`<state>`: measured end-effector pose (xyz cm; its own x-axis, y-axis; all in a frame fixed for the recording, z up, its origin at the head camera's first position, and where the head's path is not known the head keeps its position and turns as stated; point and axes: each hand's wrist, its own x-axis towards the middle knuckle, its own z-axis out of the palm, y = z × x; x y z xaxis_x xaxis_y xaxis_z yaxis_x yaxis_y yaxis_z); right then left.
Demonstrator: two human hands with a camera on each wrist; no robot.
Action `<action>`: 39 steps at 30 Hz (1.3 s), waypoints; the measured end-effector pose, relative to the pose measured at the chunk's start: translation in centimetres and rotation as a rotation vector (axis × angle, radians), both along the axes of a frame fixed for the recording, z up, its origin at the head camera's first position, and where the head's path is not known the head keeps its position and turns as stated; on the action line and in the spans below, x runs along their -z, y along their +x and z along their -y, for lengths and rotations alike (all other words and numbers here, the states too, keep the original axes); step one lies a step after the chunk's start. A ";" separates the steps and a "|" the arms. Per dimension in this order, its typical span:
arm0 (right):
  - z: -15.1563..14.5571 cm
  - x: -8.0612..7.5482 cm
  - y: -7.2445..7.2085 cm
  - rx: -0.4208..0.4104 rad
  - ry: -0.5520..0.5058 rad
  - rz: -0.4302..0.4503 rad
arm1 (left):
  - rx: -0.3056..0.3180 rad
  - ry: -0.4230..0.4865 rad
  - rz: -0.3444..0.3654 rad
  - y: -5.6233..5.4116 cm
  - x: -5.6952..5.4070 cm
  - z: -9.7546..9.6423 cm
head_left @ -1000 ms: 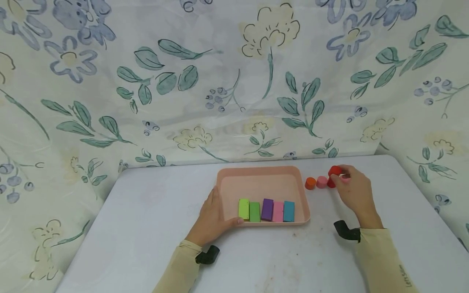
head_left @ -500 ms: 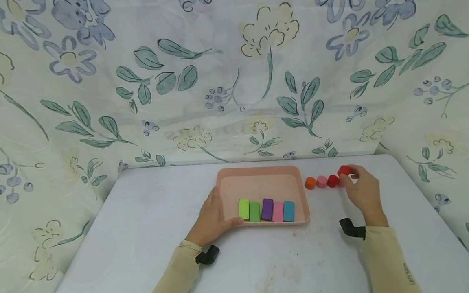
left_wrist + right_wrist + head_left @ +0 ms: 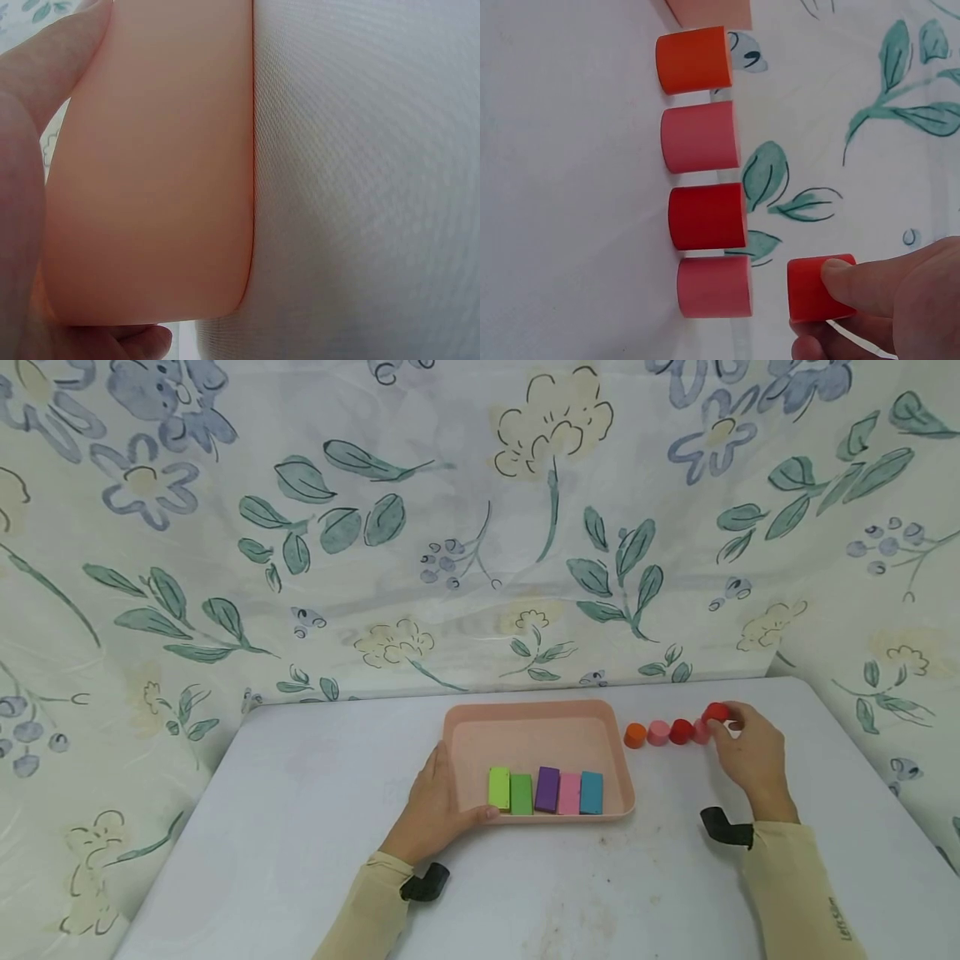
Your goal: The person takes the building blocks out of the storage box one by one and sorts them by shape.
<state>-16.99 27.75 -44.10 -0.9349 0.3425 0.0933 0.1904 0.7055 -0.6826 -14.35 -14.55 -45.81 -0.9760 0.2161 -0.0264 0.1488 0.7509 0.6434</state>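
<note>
Right of centre: bright red cylinder point(image 3: 716, 712), pinched in right hand point(image 3: 756, 758). Lower centre: pink tray point(image 3: 536, 735), gripped in left hand point(image 3: 427, 808).

The white table point(image 3: 300, 810) (faintly stained) bears a peach tray point(image 3: 525, 735) and four cylinders point(image 3: 680, 732).

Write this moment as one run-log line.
left grip: holds tray | right grip: pinches bright red cylinder, raised above table | tray: five blocks | table: four cylinders in a row

L hand point(image 3: 21, 195) holds peach tray point(image 3: 154, 180) w/ wht tbl point(image 3: 367, 180) alongside.
</note>
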 end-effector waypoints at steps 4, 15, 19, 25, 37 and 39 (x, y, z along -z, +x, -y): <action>-0.2 0.3 -0.1 0.026 -0.001 0.017 | -0.003 -0.003 0.008 0.0 0.0 0.0; -0.9 1.0 -0.2 0.060 -0.028 0.012 | -0.011 -0.012 0.014 -0.2 0.1 0.0; -1.0 1.1 -0.2 0.073 -0.040 0.021 | -0.011 -0.009 0.016 -0.2 0.1 0.0; -1.3 1.4 -0.3 0.083 -0.049 0.047 | -0.016 -0.012 0.018 -0.1 0.1 0.0; -1.7 2.1 -0.6 0.091 -0.065 0.093 | -0.007 -0.007 0.015 -0.1 0.1 0.1; -1.8 2.3 -0.5 0.087 -0.071 0.108 | -0.003 -0.010 0.012 -0.1 0.1 0.1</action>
<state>-17.54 29.58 -46.35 -0.9046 0.4250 -0.0333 0.3237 0.6339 -0.7024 -14.44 -14.61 -45.93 -0.9762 0.2130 -0.0401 0.1392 0.7577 0.6376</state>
